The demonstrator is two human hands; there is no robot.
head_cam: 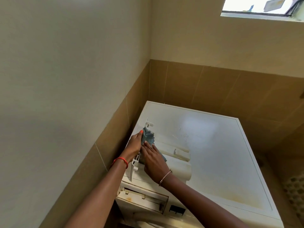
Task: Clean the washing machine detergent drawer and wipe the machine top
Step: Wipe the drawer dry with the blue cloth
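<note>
**Tiled corner, drawer out on the machine**

Cream walls (pixel 65 79) meet in a corner, with a band of tan tiles (pixel 213 89) below and a small window (pixel 256 5) high on the right. We stand before the white machine (pixel 222 153) pushed into that corner. Its top carries smears and yellowish stains toward the front.

We see the drawer (pixel 133 163) lying on the top at the front left edge, running front to back. Its slot (pixel 144 197) in the machine's face gapes just below. A pale plastic part (pixel 177 160) lies just beside the drawer on its right.

Our left hand (pixel 134 145) curls round a bunched blue-grey cloth (pixel 148 137) at the drawer's far half, thumb up against the cloth. Our right hand (pixel 153 162) lies flat, fingers straight, pressing the cloth's near end down on the drawer. The two hands touch.

A red band (pixel 120 160) circles the left wrist, and a beaded bracelet (pixel 165 176) the right.
</note>
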